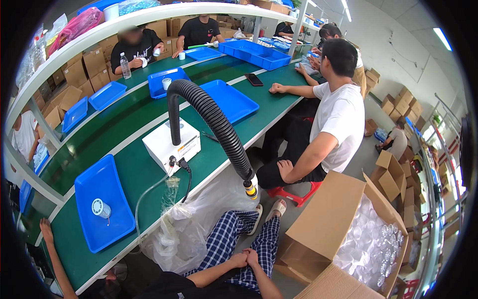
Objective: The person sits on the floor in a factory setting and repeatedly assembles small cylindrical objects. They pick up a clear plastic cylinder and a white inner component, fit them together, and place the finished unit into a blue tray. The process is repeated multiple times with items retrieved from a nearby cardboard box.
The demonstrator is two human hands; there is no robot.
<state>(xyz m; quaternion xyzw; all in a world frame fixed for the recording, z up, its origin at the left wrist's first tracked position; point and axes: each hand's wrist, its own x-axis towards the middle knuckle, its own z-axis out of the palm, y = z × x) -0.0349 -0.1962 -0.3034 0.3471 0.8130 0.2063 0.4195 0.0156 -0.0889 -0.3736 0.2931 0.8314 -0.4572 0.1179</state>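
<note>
Right now, the left grip and the right grip meet over the lap. Their fingers fold against each other, so I cannot tell how wide or narrow either one is, nor whether something small sits between them. Checked trousers lie directly under both grips, touching, and run on past them to light slippers.

To the right of the right grip, apart from it, stands an open box of clear plastic pieces. Left of the left grip, a clear sheet hangs in folds by the edge of the green worktop. Beyond the grips and above, a black hose ends in a nozzle; its other end joins a white machine on the worktop.

Well left of the left grip, a blue tray carries a white part. Further left again, another person's hand rests on the worktop edge.

Farther past the right grip, a co-worker in white sits on a red stool, one fist on the worktop near a phone. Farthest from the grips, across the worktop, two people in dark shirts stay near stacked cartons.
</note>
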